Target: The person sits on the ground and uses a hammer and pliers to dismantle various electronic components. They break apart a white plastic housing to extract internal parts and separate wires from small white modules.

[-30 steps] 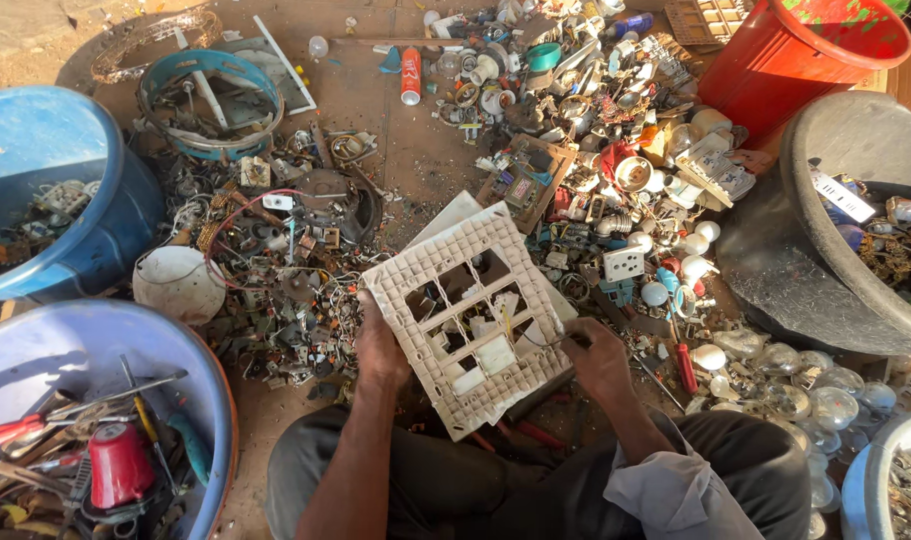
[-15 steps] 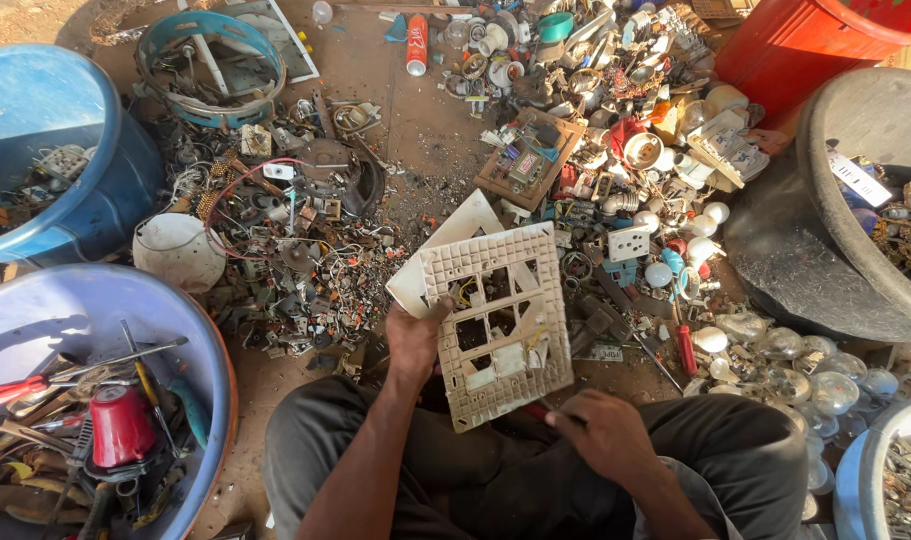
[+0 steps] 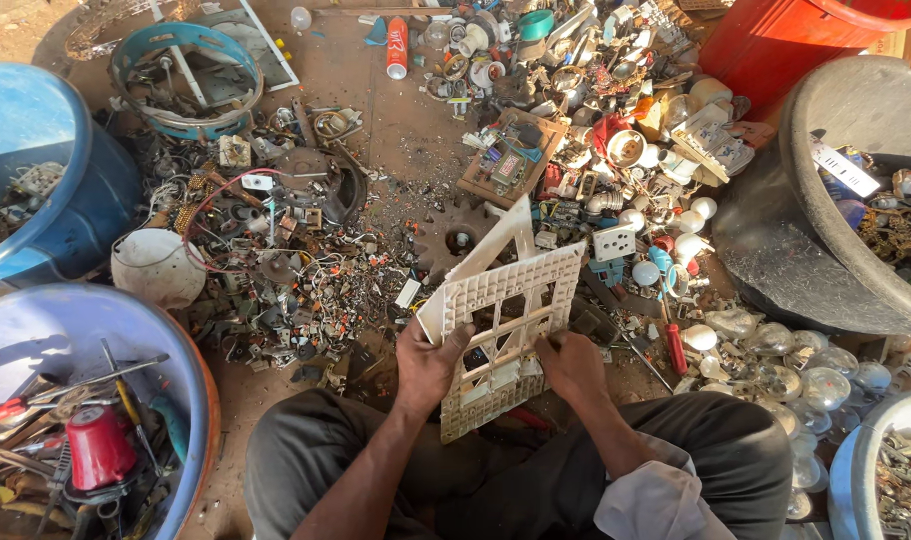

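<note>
A grey basin is seen right of the panel, with a red bucket above it. Left of the panel, a blue tub is set on the dirt floor, and below that tub a second blue tub full of tools is placed. Between these and the panel, a wide scatter of wires and small scrap is spread; right of the panel, clear bulbs are heaped.

The panel, a cream plastic grid plate with square openings, is held over the lap, tilted with its far edge raised. A second cream sheet is seen just behind it.

The left hand is clamped on the panel's left edge, thumb over the front, fingers curled behind. The right hand is closed on the panel's lower right part, fingers pressed against the grid. Both forearms are brought in from the knees, wrists bent slightly upward.

The panel would best be kept steady by the left hand while parts inside the openings are worked by the right; a grip near the frame, not the thin ribs, is judged safer against snapping.
</note>
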